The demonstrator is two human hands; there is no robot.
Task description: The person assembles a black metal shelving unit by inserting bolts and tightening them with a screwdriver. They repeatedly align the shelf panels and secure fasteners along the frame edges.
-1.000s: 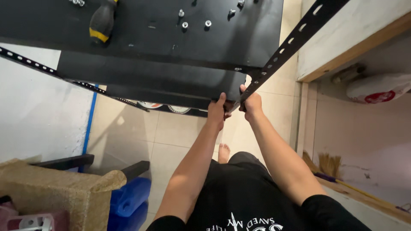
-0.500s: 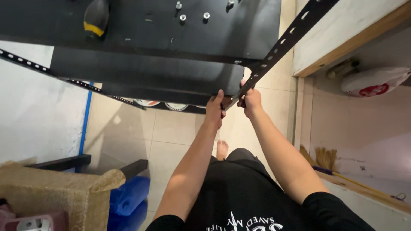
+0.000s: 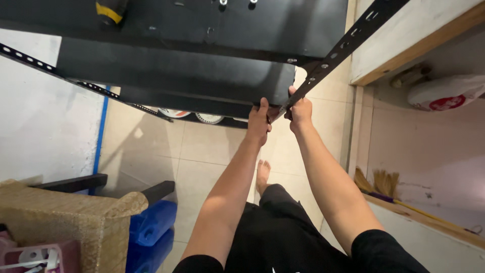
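The left hand [image 3: 259, 123] curls its fingers over the near corner of the lower black shelf panel [image 3: 177, 76], thumb up along the edge, pinching it. Just beside it, the right hand [image 3: 300, 108] wraps closed around the perforated black upright [image 3: 337, 52], where rail and corner meet. The upright's long axis runs from the hands up and to the right; the panel stretches away to the left. Both hands sit equally near the joint. A screwdriver [image 3: 110, 10] lies on the upper shelf [image 3: 262, 30], well apart.
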